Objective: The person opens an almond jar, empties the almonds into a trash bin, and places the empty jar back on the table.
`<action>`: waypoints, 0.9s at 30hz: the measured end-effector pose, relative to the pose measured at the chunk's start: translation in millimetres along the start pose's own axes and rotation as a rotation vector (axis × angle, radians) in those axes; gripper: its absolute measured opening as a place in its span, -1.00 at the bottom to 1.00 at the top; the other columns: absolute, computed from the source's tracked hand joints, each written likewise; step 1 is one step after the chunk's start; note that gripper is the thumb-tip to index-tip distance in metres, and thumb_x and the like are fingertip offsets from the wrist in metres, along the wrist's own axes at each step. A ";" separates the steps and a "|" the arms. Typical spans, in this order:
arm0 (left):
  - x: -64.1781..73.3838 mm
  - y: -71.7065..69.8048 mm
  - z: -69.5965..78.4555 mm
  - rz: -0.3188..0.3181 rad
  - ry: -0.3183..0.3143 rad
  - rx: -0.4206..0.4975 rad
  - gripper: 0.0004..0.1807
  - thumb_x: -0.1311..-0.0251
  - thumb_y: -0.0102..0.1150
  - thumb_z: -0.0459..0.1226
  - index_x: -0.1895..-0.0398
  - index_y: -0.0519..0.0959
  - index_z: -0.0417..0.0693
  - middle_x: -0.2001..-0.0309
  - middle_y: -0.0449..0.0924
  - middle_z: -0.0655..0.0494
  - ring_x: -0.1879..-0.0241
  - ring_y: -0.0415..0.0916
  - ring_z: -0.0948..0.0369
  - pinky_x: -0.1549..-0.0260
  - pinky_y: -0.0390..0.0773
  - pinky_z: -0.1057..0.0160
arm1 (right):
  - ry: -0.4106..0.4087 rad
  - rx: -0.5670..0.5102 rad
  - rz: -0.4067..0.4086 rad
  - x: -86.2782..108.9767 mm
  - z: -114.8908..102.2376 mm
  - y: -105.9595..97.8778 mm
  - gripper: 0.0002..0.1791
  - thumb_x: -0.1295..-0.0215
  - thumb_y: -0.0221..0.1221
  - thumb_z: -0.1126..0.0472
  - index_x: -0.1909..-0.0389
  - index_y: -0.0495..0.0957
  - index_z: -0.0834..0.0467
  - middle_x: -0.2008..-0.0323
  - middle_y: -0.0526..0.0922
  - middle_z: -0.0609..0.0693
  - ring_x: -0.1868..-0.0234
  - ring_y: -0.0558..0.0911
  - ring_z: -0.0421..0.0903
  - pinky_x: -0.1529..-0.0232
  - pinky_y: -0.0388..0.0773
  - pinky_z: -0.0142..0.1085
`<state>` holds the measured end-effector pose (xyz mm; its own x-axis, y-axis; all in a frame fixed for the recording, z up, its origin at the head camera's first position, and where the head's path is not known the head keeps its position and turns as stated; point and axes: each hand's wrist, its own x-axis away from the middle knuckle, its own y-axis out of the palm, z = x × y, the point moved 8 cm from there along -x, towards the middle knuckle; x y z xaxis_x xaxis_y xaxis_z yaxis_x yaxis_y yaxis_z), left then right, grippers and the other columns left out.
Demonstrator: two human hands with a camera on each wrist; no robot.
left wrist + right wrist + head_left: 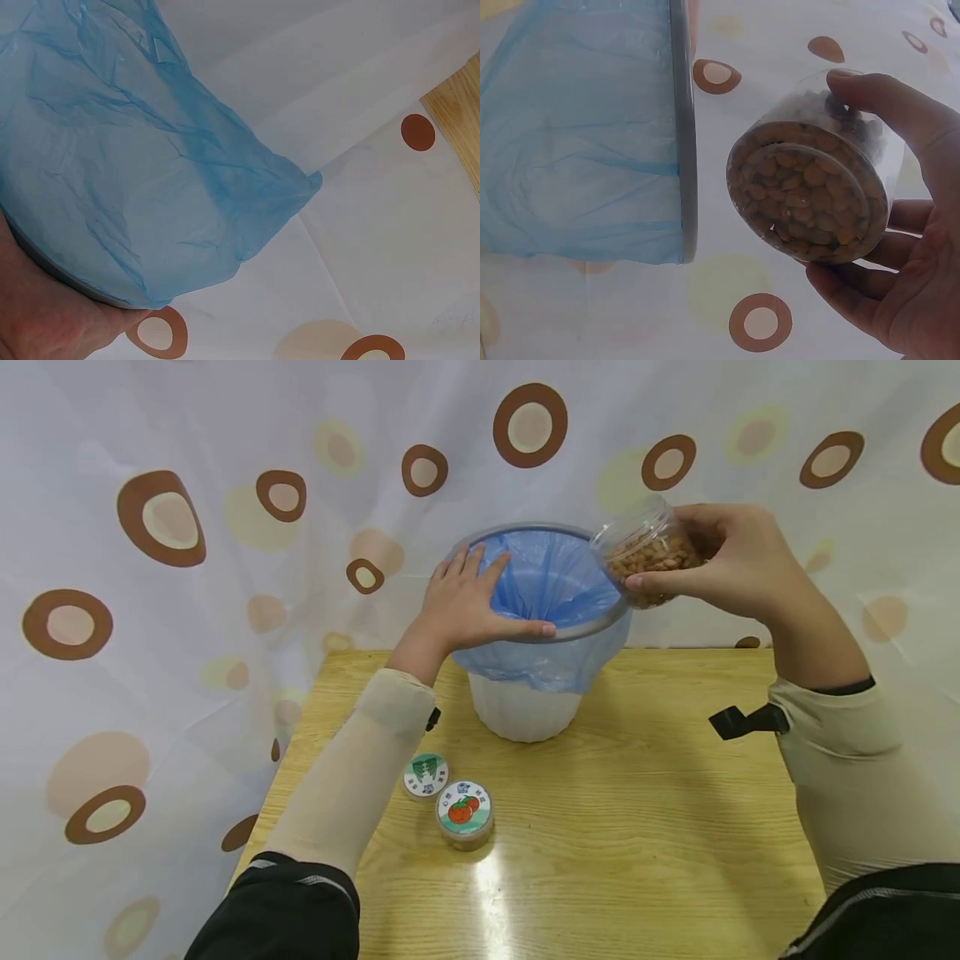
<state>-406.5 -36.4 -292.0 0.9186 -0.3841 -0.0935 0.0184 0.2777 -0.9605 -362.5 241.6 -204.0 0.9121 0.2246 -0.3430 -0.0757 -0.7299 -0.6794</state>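
Note:
A white trash can wears a blue plastic liner folded over its grey rim. My left hand rests on the left side of that rim, fingers spread and thumb lying along the front. In the left wrist view, part of the left hand shows under the rim's edge. My right hand grips a clear jar of brown, nut-like pieces, tipped with its mouth towards the can. The right wrist view shows the jar's base facing the camera.
Two round containers with picture labels stand on the wooden table: one with tomatoes, and a smaller one with a green vegetable. A patterned curtain hangs behind and to the left.

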 end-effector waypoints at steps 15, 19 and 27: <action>-2.4 0.2 0.2 -0.011 -0.012 -0.012 0.46 0.11 0.08 0.72 -0.78 -0.17 0.27 -0.77 -0.28 -0.01 -0.75 -0.42 -0.06 -0.69 -0.29 -0.18 | -0.015 0.176 0.027 -21.1 -10.4 16.2 0.04 0.06 0.68 -0.12 -0.46 0.53 0.15 -0.20 0.72 0.18 -0.04 0.68 -0.06 0.15 0.43 -0.67; -2.0 0.9 -0.2 -0.005 -0.012 -0.012 0.45 0.11 0.08 0.71 -0.78 -0.15 0.26 -0.77 -0.27 -0.02 -0.75 -0.41 -0.06 -0.69 -0.28 -0.19 | -0.037 0.225 0.029 -23.7 -12.0 22.8 0.06 0.03 0.66 -0.17 -0.49 0.49 0.15 -0.25 0.69 0.20 -0.16 0.69 0.14 -0.09 0.65 -0.26; -0.9 0.4 -0.1 -0.005 -0.008 -0.016 0.45 0.10 0.08 0.71 -0.78 -0.14 0.26 -0.77 -0.25 -0.02 -0.75 -0.40 -0.06 -0.69 -0.27 -0.19 | -0.101 0.328 0.050 -28.3 -19.2 30.0 0.05 -0.04 0.63 -0.09 -0.54 0.42 0.17 -0.31 0.65 0.28 -0.25 0.64 0.31 -0.26 0.59 0.23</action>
<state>-407.4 -36.0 -292.4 0.9215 -0.3784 -0.0870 0.0164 0.2620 -0.9649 -382.9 200.9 -202.2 0.8608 0.2686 -0.4324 -0.2596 -0.4989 -0.8269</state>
